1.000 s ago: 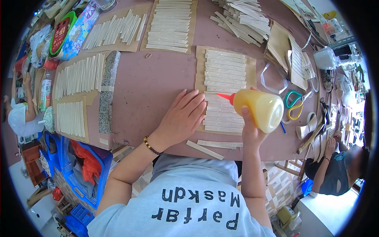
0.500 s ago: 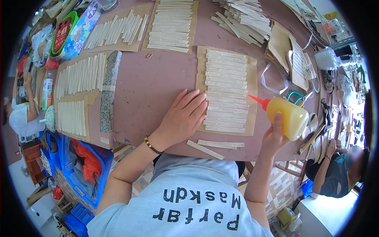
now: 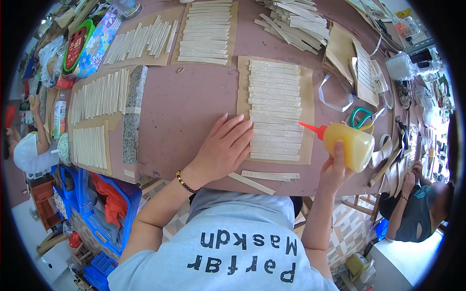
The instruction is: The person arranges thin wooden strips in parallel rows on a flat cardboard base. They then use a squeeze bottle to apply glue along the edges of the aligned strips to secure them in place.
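Observation:
My right hand (image 3: 337, 167) is wrapped round a squeeze bottle (image 3: 353, 148) of yellowish liquid. Its red nozzle points left, with the tip over the right ends of pale strips (image 3: 274, 114) laid in a column on a brown paper sheet (image 3: 307, 97). Flat on the table at the sheet's left edge lies my left hand (image 3: 222, 148), fingers stretched out and fingertips by the strips' left ends. Small shiny marks show on several strips. A few loose strips (image 3: 252, 183) lie near the table's front edge, below the sheet.
More strip-covered sheets (image 3: 204, 34) lie at the far side and left, beside a speckled stone bar (image 3: 134, 114). A strip pile (image 3: 296, 24) sits at the back. Green-handled scissors (image 3: 360, 118) and a clear band (image 3: 335, 97) lie right. Other people sit at both sides.
The bottle in my right hand has shifted slightly left, bringing its nozzle tip over the strips' ends. My left hand stays nearly in place. The view has shifted a little.

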The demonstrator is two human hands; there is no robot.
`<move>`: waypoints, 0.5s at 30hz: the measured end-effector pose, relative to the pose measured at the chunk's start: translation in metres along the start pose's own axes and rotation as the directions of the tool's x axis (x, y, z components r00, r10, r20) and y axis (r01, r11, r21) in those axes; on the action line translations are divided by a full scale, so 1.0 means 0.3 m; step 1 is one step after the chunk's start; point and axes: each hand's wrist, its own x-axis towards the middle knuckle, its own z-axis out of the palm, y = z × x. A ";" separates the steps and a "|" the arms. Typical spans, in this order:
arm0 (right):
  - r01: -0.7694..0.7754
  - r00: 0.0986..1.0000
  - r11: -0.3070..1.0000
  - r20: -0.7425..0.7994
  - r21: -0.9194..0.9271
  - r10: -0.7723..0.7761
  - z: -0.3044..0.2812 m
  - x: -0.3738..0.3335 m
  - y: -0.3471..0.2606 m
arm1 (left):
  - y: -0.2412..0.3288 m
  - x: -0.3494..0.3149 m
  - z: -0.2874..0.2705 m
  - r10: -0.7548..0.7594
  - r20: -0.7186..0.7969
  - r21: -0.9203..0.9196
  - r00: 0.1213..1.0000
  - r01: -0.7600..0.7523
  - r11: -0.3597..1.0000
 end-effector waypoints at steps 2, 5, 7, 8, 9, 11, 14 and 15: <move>0.003 1.000 1.000 0.005 0.002 -0.003 0.010 0.000 -0.003 | 0.005 0.002 0.000 -0.004 0.000 0.013 1.000 0.004 1.000; 0.013 1.000 1.000 0.016 -0.012 -0.013 0.022 0.001 -0.009 | 0.004 0.003 0.004 -0.009 -0.007 0.009 1.000 0.009 1.000; 0.011 0.999 1.000 0.031 -0.026 -0.011 0.025 0.002 -0.009 | 0.003 0.002 0.006 -0.010 -0.010 0.010 1.000 0.010 1.000; 0.011 0.999 0.999 0.038 -0.030 -0.009 0.027 0.002 -0.008 | 0.003 0.002 0.007 -0.010 -0.012 0.009 1.000 0.010 1.000; 0.009 0.999 1.000 0.048 -0.028 -0.008 0.030 -0.001 -0.007 | 0.003 0.003 0.008 -0.007 -0.015 0.010 1.000 0.007 1.000; 0.000 0.998 1.000 0.064 -0.014 0.001 0.044 -0.007 -0.006 | 0.003 0.005 0.008 -0.004 -0.021 0.012 1.000 0.004 1.000; -0.001 0.996 1.000 0.089 -0.018 0.002 0.077 -0.018 -0.004 | 0.000 0.003 0.010 0.000 -0.023 0.023 1.000 0.001 1.000; 0.014 0.995 0.999 0.102 -0.044 -0.009 0.085 -0.021 0.002 | 0.000 0.003 0.010 0.000 -0.023 0.021 1.000 0.000 1.000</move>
